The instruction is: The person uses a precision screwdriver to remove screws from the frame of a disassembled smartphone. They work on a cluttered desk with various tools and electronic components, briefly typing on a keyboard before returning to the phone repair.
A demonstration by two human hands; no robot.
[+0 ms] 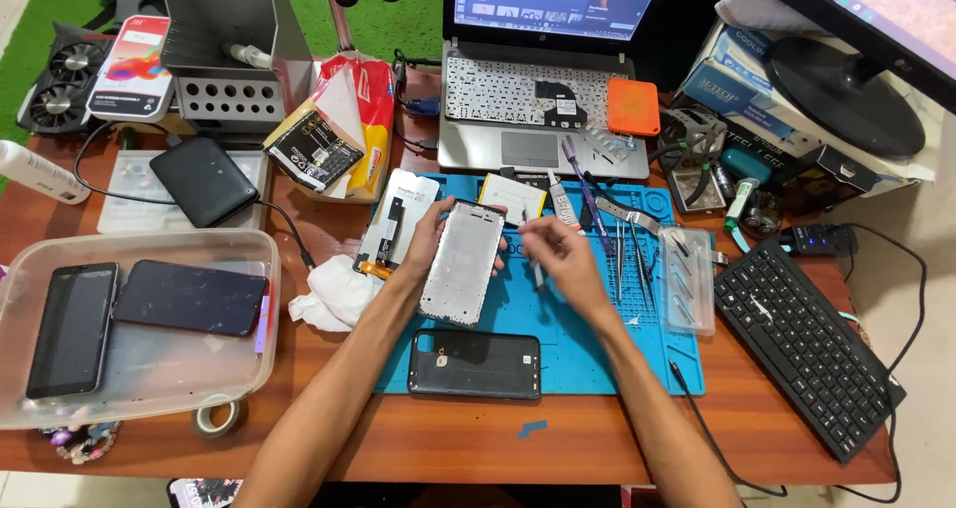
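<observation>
Fingers of the left hand [426,237] grasp a silver phone frame [463,262] by its left edge, holding it tilted above the blue work mat [588,344] on the desk [418,438]. Just right of it, the right hand [560,251] pinches a thin tool [535,265] whose tip meets the frame's right side. A black phone back cover [474,365] lies on the mat nearer. A clear plastic bin [149,369] with two dark phones sits left.

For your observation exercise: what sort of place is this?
Probably a phone repair bench: a blue repair mat with tweezers, loose phones in a clear tray, and a phone frame in the left hand.
</observation>
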